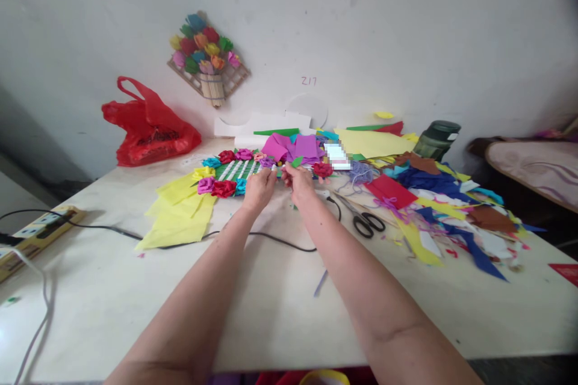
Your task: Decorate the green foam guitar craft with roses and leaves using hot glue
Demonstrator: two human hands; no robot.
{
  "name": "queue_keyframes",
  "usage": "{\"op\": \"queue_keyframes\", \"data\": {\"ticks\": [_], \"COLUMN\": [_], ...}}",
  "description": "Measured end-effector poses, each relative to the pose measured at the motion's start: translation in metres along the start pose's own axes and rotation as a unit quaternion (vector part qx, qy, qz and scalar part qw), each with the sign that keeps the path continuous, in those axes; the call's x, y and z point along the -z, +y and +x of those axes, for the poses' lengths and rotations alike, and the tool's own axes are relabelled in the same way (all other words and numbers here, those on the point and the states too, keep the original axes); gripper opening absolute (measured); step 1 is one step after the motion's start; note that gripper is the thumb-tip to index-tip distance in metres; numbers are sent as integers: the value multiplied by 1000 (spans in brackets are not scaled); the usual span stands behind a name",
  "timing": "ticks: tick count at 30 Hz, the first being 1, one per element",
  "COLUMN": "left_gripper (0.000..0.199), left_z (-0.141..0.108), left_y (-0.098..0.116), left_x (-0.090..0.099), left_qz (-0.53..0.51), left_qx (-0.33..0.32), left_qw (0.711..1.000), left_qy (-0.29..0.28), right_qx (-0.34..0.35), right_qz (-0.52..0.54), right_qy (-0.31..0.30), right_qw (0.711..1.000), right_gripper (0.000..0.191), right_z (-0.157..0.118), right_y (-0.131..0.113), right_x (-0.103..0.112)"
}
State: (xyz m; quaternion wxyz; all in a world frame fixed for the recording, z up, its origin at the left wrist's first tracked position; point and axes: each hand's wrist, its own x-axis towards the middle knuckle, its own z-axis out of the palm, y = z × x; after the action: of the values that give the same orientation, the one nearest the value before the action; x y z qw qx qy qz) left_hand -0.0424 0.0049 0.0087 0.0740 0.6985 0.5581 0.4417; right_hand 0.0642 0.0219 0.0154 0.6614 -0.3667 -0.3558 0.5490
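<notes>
The pale tabletop (pixel 280 313) runs to its near edge beneath the forearms, bounded at the far side by the wall (pixel 280 42); yellow sheets (pixel 180 228) lie at left, scissors (pixel 368 219) and heaped scraps (pixel 433 180) at right, and a black cable (pixel 280 239) loops under the arms. Both arms reach forward, hands nearly meeting at the front of a green, white-striped panel (pixel 246 169). The right hand (pixel 298 183) pinches a green leaf (pixel 297 162), its tip upward. The left hand (pixel 261 187) has bent fingers beside it; at this size one cannot tell whether they grip anything. Ruffled, rose-like flowers (pixel 224 188) border the panel; the leaf is flat and pointed.
</notes>
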Motion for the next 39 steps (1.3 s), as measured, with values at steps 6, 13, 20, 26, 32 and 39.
{"op": "queue_keyframes", "data": {"ticks": [6,13,20,26,32,39], "left_gripper": [34,30,31,28,32,32], "left_z": [2,0,-1,-4,-9,-10], "left_y": [-1,4,4,9,10,10], "left_x": [0,2,-1,0,0,-2], "left_qz": [-35,-57,-294,106,261,220], "left_qx": [14,31,132,4,-44,-55], "left_qw": [999,998,943,994,964,974], "left_qy": [-17,6,-80,-9,-5,-27], "right_qx": [6,12,18,38,-5,9], "right_qz": [3,-1,-20,-81,-76,-65], "right_qy": [-21,-48,3,81,69,11], "right_qw": [1000,999,1000,993,995,998], "right_gripper": [27,31,32,24,23,30], "right_z": [0,2,2,4,2,8], "right_y": [1,3,7,9,-5,-6], "right_x": [3,4,2,3,4,11]}}
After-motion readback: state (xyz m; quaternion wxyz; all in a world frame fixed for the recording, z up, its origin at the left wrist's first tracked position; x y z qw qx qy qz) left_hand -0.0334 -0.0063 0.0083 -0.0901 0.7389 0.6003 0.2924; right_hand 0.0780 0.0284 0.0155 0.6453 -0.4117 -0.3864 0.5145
